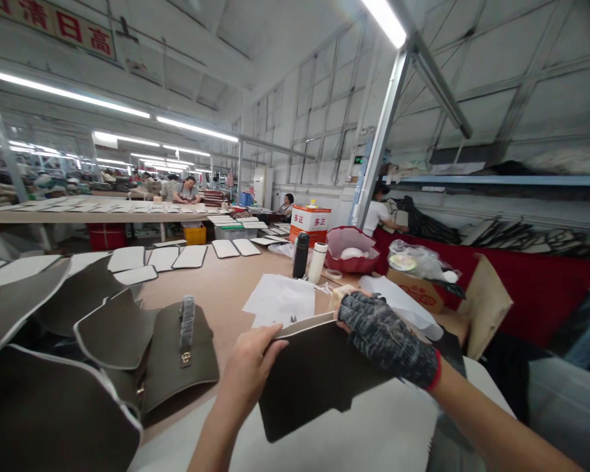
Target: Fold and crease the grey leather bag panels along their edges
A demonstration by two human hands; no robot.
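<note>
While most of the work table (226, 282) was taken up by parts, only partial progress could be judged. Large curved dark panels (44, 413) with pale edges were heaped at the left; no handle could be seen on their visible faces, so those were judged unfinished. A broad white sheet (364, 426) was spread in front.

The dark flat panel (309, 387) was held tilted over that sheet, pale-edged side up, notched edge down. No handle or metal part was visible on its near face; far face hidden, so its stage can't be confirmed. Whether the sheet was touched by its lower corner: can't tell.

Beside the heap, the olive-dark handled panel (164, 367) was judged furthest along. Pale flat pieces (190, 257) were laid out in rows behind; no handles seen, apparently still unassembled.

Panel's upper edge was gripped at its right end by the right hand (383, 331), in a grey fingerless knit glove, fingers curled closed; thumb not clearly visible. Left end was pinched by the bare left hand (248, 360), thumb and fingers closed on the edge.

Smallest: wrapped handle (187, 324) already attached, gold-toned metal fitting (185, 358) at its near end.
</note>
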